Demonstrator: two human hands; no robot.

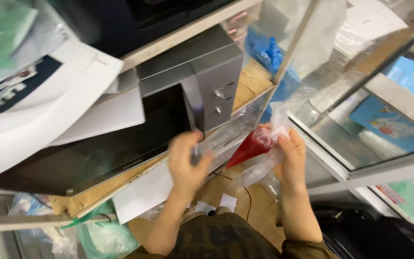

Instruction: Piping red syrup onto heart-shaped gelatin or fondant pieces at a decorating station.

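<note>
Before cluttered shelves, the right hand fingers pinch a red-filled plastic bag; left hand fingers blurred, grip unclear.

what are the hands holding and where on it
The right hand grips a clear plastic piping bag of red filling at its wide upper end; the left hand pinches its loose plastic.

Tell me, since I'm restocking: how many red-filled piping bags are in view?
1. A red-filled piping bag is held in the right hand, with the left hand beside it near the clear wrap. Clutter may hide more.
</note>
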